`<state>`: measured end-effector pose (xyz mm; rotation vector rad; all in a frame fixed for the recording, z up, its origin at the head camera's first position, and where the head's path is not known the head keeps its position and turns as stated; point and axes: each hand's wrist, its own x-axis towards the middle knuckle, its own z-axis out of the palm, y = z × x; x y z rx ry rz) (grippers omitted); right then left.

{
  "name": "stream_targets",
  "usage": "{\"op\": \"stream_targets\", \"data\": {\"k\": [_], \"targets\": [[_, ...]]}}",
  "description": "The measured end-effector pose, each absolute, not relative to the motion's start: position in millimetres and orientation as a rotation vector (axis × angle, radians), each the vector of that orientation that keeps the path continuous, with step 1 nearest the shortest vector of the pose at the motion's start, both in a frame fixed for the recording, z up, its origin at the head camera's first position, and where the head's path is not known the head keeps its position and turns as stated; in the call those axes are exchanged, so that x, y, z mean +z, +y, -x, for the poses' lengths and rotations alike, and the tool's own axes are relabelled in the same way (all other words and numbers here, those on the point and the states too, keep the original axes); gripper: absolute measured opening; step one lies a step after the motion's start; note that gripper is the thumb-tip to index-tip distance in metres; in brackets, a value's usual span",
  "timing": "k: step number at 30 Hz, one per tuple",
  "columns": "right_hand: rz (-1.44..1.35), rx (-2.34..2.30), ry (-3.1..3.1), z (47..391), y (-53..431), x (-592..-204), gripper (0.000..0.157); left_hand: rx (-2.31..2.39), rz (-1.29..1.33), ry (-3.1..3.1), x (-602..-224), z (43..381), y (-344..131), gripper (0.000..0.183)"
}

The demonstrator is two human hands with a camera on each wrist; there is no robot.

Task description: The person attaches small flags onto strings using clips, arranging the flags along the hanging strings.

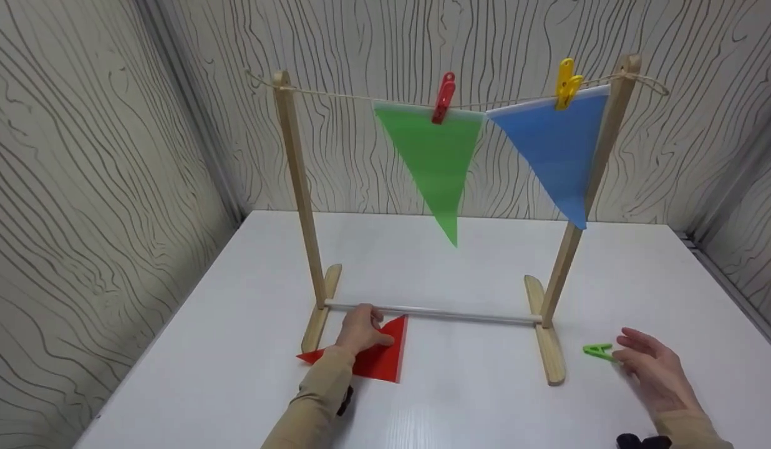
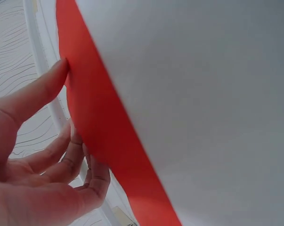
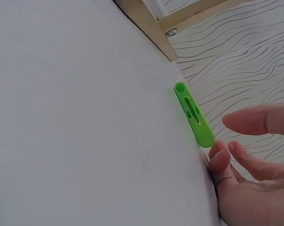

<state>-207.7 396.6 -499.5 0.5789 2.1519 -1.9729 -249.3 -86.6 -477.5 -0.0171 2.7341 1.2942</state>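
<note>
A red triangular pennant [image 1: 382, 362] with a pale strip along its short side lies on the white table at the stand's left foot. Over it is my left hand [image 1: 360, 333], thumb and fingertips spread apart and touching the pennant by its edge. In the left wrist view the red pennant [image 2: 104, 122] bulges slightly near the thumb. A small green clothespin [image 1: 599, 351] rests on the table right of the stand. Beside its near end is my right hand [image 1: 654, 368], thumb and fingers apart. The right wrist view shows the green clothespin [image 3: 193, 115] just off the fingertips.
A wooden stand with a left post [image 1: 301, 187] and right post [image 1: 563, 268] carries a string [image 1: 342, 95]. A red clothespin [image 1: 445, 96] holds a green pennant [image 1: 435, 159]; a yellow clothespin [image 1: 567, 87] holds a blue pennant [image 1: 557, 149]. A white rod [image 1: 454, 313] joins the feet.
</note>
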Motion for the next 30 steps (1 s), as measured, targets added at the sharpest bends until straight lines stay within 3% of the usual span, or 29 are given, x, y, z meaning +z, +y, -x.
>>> {"op": "stream_targets", "data": {"k": [6,15,30], "targets": [[-0.538,-1.945,2.204,209,396,-504,0.075,1.313,0.050,2.695,-475,249,-89,0.034],[-0.373,-1.686,2.427,209,395,-500,0.084,1.280,0.047,2.604,-468,252,-100,0.042],[-0.199,-1.392,2.675,207,389,-502,0.079,1.388,0.055,2.443,-475,259,-110,0.047]]}}
